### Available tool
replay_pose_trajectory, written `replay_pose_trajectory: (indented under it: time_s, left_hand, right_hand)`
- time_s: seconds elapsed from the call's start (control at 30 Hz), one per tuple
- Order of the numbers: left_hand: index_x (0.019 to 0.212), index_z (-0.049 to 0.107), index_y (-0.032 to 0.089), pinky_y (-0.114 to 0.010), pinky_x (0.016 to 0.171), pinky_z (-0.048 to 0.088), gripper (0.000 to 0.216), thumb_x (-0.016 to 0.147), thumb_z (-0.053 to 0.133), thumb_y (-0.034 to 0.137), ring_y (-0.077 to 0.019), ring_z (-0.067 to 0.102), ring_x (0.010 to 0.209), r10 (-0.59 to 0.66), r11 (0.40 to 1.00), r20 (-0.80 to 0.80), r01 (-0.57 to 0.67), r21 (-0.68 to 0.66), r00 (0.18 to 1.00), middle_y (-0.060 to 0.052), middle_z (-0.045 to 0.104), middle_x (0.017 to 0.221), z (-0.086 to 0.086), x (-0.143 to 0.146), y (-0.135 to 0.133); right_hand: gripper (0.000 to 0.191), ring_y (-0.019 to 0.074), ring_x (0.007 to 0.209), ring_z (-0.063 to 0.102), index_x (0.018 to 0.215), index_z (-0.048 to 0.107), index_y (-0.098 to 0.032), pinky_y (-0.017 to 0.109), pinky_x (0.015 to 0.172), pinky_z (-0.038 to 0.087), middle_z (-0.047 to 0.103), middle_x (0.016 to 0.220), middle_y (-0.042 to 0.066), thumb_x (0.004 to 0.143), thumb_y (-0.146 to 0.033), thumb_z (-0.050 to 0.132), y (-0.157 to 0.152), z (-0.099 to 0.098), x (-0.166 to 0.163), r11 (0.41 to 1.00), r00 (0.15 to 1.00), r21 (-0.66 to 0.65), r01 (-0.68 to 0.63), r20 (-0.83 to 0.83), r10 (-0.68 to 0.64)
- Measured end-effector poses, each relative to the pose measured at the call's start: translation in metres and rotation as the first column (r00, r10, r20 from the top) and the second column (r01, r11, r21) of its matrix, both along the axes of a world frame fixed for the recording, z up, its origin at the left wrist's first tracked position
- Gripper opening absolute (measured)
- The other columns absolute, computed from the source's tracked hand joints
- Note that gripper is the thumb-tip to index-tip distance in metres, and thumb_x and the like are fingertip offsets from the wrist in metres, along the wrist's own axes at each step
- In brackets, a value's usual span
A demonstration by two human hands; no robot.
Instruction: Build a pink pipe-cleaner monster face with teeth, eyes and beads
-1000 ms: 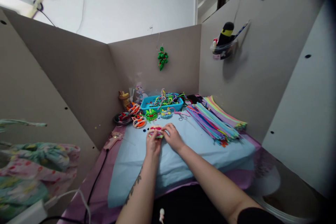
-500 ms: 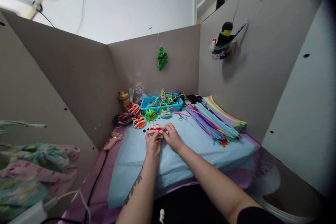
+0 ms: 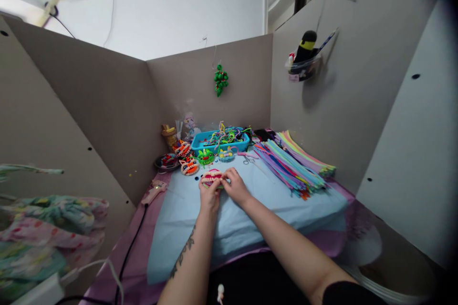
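My left hand (image 3: 209,196) and my right hand (image 3: 236,187) both pinch a small pink, white and green pipe-cleaner figure (image 3: 212,177) just above the light blue mat (image 3: 272,195). The fingers of each hand are closed on its sides. Beyond it lie finished figures: an orange and white one (image 3: 189,166), a green one (image 3: 205,156) and a blue one (image 3: 226,154). Part of the held figure is hidden behind my fingers.
A blue tray (image 3: 220,140) of tangled pipe cleaners stands at the back. A fan of straight pipe cleaners (image 3: 293,164) lies to the right, scissors (image 3: 250,159) beside it. A glue gun (image 3: 154,189) and its black cable lie left. Grey partition walls (image 3: 107,105) enclose the desk.
The hands and the pink figure have stayed almost in place; the fingers have shifted slightly on it and the figure sits a little higher.
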State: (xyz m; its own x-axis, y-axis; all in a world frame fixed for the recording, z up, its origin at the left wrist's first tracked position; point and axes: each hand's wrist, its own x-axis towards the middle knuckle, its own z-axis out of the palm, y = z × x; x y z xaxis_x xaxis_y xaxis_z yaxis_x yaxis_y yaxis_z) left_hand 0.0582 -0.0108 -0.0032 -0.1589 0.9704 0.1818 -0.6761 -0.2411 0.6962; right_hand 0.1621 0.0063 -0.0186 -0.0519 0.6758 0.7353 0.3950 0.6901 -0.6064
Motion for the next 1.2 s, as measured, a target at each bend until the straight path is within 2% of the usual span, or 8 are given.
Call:
replay_pose_trajectory:
  time_s: [0.1,0.23,0.37,0.6,0.87,1.0,1.2]
  left_hand:
    - [0.067,0.055,0.015,-0.027,0.068,0.05,0.027,0.055,0.079,0.012,-0.0152,0.066,0.075,-0.016,1.0,0.025,0.016,-0.01,1.0,-0.002,0.068,0.083,-0.003,-0.004,0.003]
    - [0.068,0.058,0.016,-0.026,0.07,0.051,0.023,0.058,0.078,0.016,-0.0137,0.066,0.075,-0.029,0.999,0.087,0.031,-0.032,0.996,-0.001,0.068,0.081,-0.008,-0.011,0.008]
    - [0.071,0.061,0.017,-0.027,0.073,0.051,0.02,0.059,0.078,0.016,-0.0133,0.065,0.076,-0.05,0.998,0.131,0.055,-0.035,0.99,0.0,0.068,0.08,-0.011,-0.014,0.01]
    - [0.068,0.062,0.016,-0.027,0.074,0.05,0.017,0.059,0.077,0.016,-0.0147,0.065,0.081,-0.089,0.996,0.118,0.089,-0.001,0.989,-0.002,0.068,0.085,-0.008,-0.013,0.008]
    - [0.067,0.06,0.016,-0.025,0.072,0.05,0.019,0.059,0.078,0.013,-0.0149,0.065,0.082,-0.094,0.995,0.06,0.092,0.049,0.994,-0.002,0.068,0.089,-0.004,-0.009,0.003]
    - [0.077,0.061,0.016,-0.025,0.07,0.05,0.023,0.061,0.077,0.014,-0.0149,0.065,0.081,-0.085,0.995,0.03,0.083,0.062,0.996,-0.004,0.068,0.091,-0.001,-0.007,0.001]
    - [0.093,0.058,0.022,-0.028,0.076,0.049,0.039,0.061,0.079,0.017,-0.0145,0.065,0.083,-0.09,0.994,0.02,0.088,0.066,0.996,-0.002,0.066,0.096,0.0,-0.006,-0.002]
  right_hand:
    - [0.009,0.019,0.086,0.052,0.082,0.058,-0.02,0.035,0.08,0.045,0.051,0.087,0.004,0.079,-0.012,0.054,0.0,0.0,0.0,1.0,1.0,-0.011,0.002,-0.015,-0.003]
    - [0.021,0.0162,0.079,0.054,0.094,0.06,-0.021,0.028,0.067,0.048,0.054,0.093,0.004,0.076,-0.011,0.055,0.0,0.0,0.002,0.998,0.997,-0.066,-0.022,-0.069,0.018]
    - [0.019,0.0151,0.074,0.053,0.09,0.062,-0.02,0.025,0.058,0.045,0.054,0.091,0.004,0.075,-0.011,0.055,0.0,0.002,0.004,0.993,0.991,-0.116,-0.019,-0.135,0.003]
    - [0.006,0.0145,0.075,0.054,0.081,0.063,-0.02,0.024,0.057,0.044,0.052,0.088,0.003,0.078,-0.018,0.057,-0.002,0.006,0.004,0.987,0.985,-0.141,-0.077,-0.162,0.054]
    - [0.005,0.0169,0.085,0.053,0.078,0.06,-0.019,0.025,0.062,0.046,0.048,0.092,0.004,0.077,-0.016,0.057,-0.001,0.005,0.004,0.988,0.986,-0.124,-0.093,-0.146,0.075]
    - [0.005,0.0182,0.089,0.052,0.077,0.061,-0.019,0.025,0.062,0.047,0.047,0.096,0.006,0.076,-0.017,0.057,0.0,0.005,0.004,0.991,0.988,-0.118,-0.065,-0.143,0.048]
    - [0.02,0.0148,0.076,0.053,0.09,0.061,-0.021,0.024,0.057,0.047,0.048,0.095,0.005,0.074,-0.013,0.053,-0.003,0.005,0.005,0.994,0.988,-0.098,-0.039,-0.151,0.024]
